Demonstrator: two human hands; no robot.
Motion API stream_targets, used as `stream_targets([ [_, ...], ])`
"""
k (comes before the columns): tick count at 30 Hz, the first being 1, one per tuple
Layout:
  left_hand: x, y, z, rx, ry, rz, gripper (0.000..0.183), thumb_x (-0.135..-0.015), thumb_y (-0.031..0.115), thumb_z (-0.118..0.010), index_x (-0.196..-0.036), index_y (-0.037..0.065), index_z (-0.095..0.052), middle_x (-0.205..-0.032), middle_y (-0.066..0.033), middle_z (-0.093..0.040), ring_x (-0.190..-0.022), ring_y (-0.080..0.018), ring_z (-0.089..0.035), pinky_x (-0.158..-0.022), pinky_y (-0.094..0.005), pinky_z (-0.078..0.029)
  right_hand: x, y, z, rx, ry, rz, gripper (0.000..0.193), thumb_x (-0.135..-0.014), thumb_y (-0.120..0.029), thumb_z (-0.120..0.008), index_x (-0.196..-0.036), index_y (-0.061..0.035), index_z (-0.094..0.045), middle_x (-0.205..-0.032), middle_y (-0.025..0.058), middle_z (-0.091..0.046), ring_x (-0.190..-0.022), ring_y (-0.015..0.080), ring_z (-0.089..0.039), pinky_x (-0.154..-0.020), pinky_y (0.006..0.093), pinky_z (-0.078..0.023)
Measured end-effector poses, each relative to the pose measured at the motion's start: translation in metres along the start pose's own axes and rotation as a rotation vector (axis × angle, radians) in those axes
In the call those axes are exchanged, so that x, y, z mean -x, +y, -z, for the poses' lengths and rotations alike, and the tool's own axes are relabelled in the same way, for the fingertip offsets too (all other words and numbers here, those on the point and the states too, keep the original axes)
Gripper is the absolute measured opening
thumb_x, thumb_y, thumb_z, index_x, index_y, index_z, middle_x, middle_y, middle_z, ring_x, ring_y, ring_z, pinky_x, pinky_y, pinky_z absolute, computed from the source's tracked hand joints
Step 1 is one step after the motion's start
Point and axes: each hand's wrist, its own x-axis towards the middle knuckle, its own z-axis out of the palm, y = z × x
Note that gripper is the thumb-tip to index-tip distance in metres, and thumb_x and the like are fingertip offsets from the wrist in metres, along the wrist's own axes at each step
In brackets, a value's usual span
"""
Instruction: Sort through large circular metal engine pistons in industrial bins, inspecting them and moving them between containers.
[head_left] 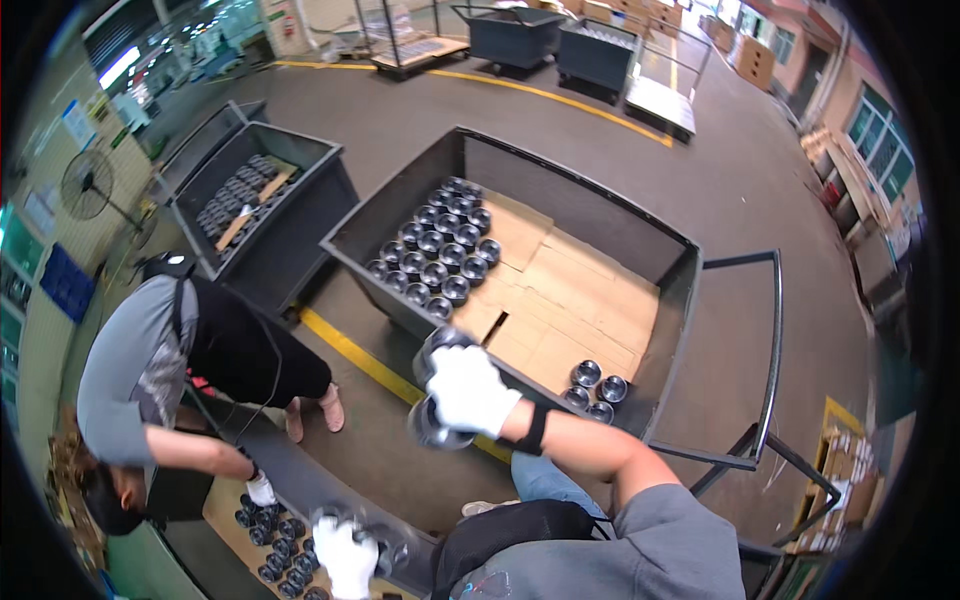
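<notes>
My right hand (470, 392), in a white glove, is closed on dark round metal cups; one shows above the fingers and one metal cup (437, 424) below. It is over the near wall of a big grey cart (565, 400). Several of the same cups (432, 243) stand in rows on cardboard at the cart's left, and another small group (590, 385) stands in its near right corner. My left hand (346, 560), also gloved, is low at the bottom, closed on dark metal cups (393, 548) smeared by motion. Beneath it is another grey bin holding cups (287, 560).
A co-worker (130, 350) bends over the lower bin at left, one gloved hand among its cups. A third cart (265, 220) with cups stands behind. The big cart's handle (775, 350) juts right. A fan (90, 185) stands far left; carts (600, 60) stand at the back.
</notes>
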Motion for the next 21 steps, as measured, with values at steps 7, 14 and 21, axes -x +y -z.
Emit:
stream_targets([
  [7, -0.280, 0.142, -0.110, 0.148, -0.230, -0.450, 0.013, -0.063, 0.014, -0.068, -0.076, 0.011, -0.071, -0.086, -0.0131, -0.063, -0.085, -0.0344, -0.061, -0.075, -0.0467, -0.051, 0.038, 0.260, -0.018, 0.323, -0.178, -0.560, 0.022, -0.080, -0.023, -0.062, -0.082, -0.0059, -0.076, -0.097, 0.0174, -0.063, -0.090, 0.0310, -0.060, -0.072, 0.0440, -0.043],
  [14, -0.402, 0.224, -0.360, 0.091, -0.606, -0.598, 0.015, -0.078, 0.016, -0.065, -0.087, 0.004, -0.067, -0.095, -0.0195, -0.061, -0.088, -0.0385, -0.062, -0.071, -0.0501, -0.053, 0.072, 0.357, -0.161, 0.184, -0.414, -0.700, 0.023, -0.084, -0.023, -0.061, -0.084, -0.0077, -0.078, -0.100, 0.0141, -0.063, -0.093, 0.0305, -0.061, -0.077, 0.0448, -0.044],
  [21, -0.351, 0.241, -0.564, 0.071, -1.035, -0.330, 0.028, -0.090, 0.017, -0.052, -0.111, 0.001, -0.059, -0.119, -0.0245, -0.057, -0.106, -0.0430, -0.057, -0.093, -0.0526, -0.048, 0.121, 0.356, -0.309, -0.318, -0.083, -1.205, 0.025, -0.084, -0.011, -0.054, -0.105, 0.0010, -0.061, -0.093, 0.0254, -0.065, -0.088, 0.0408, -0.063, -0.081, 0.0486, -0.051],
])
